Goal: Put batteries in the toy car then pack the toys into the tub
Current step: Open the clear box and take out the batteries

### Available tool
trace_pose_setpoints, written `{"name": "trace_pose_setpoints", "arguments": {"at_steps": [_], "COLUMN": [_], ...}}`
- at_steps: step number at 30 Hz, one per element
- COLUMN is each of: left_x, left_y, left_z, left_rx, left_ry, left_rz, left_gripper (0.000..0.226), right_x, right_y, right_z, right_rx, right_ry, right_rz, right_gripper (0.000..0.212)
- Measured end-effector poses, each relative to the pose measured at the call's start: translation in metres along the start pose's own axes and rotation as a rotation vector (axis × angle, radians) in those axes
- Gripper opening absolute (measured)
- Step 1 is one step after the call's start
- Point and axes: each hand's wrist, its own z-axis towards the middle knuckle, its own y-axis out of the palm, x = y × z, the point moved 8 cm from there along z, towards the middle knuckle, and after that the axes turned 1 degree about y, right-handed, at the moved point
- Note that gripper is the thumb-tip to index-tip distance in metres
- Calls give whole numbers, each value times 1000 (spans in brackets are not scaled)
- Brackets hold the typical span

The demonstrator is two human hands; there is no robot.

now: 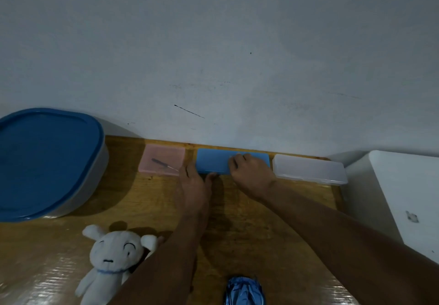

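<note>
1. The blue case is seen at 12 o'clock on the table, close against the wall, between a pink case at 11 o'clock and a clear case at 1 o'clock.
2. The left front corner of the case is held by the left hand: the thumb is laid along the front edge and the fingers, close together, at the left end.
3. The lid is covered by the right hand. Its fingers are bent and lie side by side on top; whether the far edge is hooked cannot be told.
4. The case is judged to be light, stiff, smooth plastic, so it may slide. It is best taken at the front seam, while the body is pressed down.
5. It is supposed that the batteries are kept inside; none can be seen.
6. The toy car lies at 6 o'clock, well apart from both hands, and the plush toy at 7 o'clock.
7. The tub, with its lid on, is placed at 9 o'clock.
</note>
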Motion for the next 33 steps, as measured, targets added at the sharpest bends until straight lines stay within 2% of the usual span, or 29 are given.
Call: {"name": "trace_pose_setpoints", "arguments": {"at_steps": [7,12,16,22,29,33], "left_x": [0,1,1,0,1,1], "left_y": [0,0,-1,-2,-3,-3], "left_z": [2,1,0,-2,-3,-2], "left_rx": [15,20,20,26,54,57], "left_ry": [-11,-17,15,21,31,38], "left_rz": [-3,-7,-23,-41,-60,-77], "left_gripper": [56,53,54,50,49,43], "right_x": [-2,4,22,49,70,76], "right_y": [-7,0,-2,0,13,-2], "right_z": [2,5,-5,-18,-25,-32], "right_rx": [29,199,353,444,437,578], "right_ry": [-7,9,56,120,235,219], "right_rz": [-63,43,279,637,597,605], "right_gripper": [54,54,40,29,49,40]}}
